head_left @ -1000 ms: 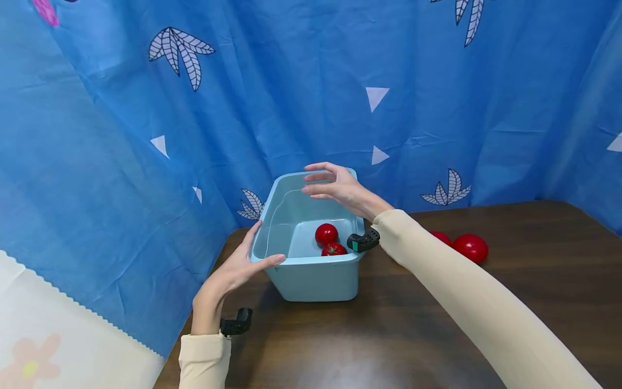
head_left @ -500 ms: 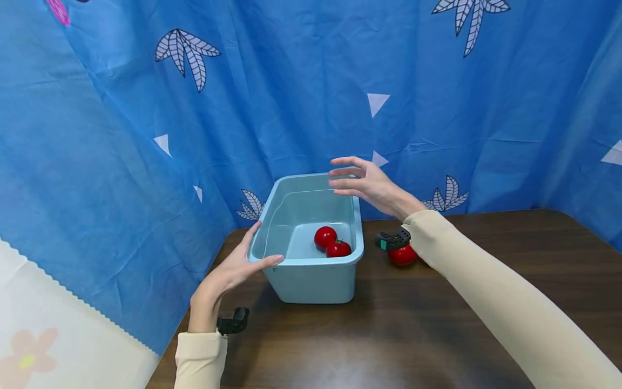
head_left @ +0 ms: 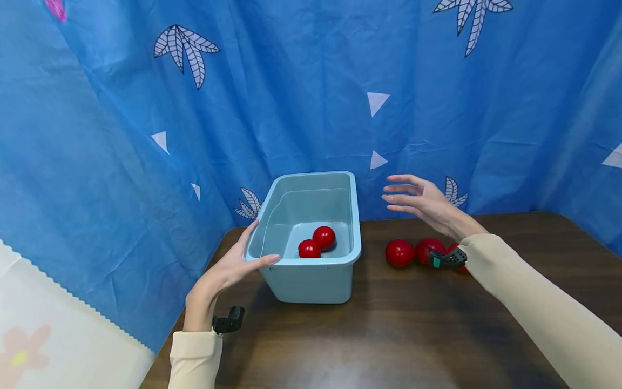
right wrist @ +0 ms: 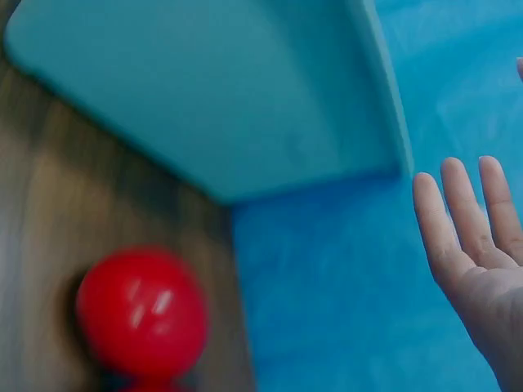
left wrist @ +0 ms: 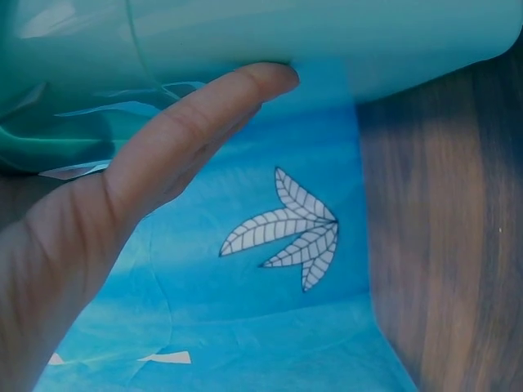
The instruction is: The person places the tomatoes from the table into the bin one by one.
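Note:
My left hand (head_left: 230, 269) rests against the near left corner of a light blue plastic bin (head_left: 306, 281), thumb along the front rim and fingers on the left side. In the left wrist view, a straight finger (left wrist: 188, 122) touches the bin's outer wall. Two shiny red tomatoes, a rear tomato (head_left: 324, 237) and a front tomato (head_left: 309, 249), lie side by side inside. Off to the bin's right, my right hand (head_left: 425, 202) hovers with loosely bent, spread fingers and holds nothing. Below it on the table is a tomato (head_left: 400, 253), sharp red in the right wrist view too.
Beside that one sits another tomato (head_left: 428, 249), and a third is mostly hidden behind the right wrist strap (head_left: 449, 259). A dark wooden table (head_left: 389, 335) carries everything. Behind it hangs a blue patterned curtain (head_left: 311, 108); a pale cloth (head_left: 63, 324) lies at the left.
My right hand has moved right, from above the bin to over the tomatoes on the table. The front tomato in the bin has rolled left. My left hand stays at the corner.

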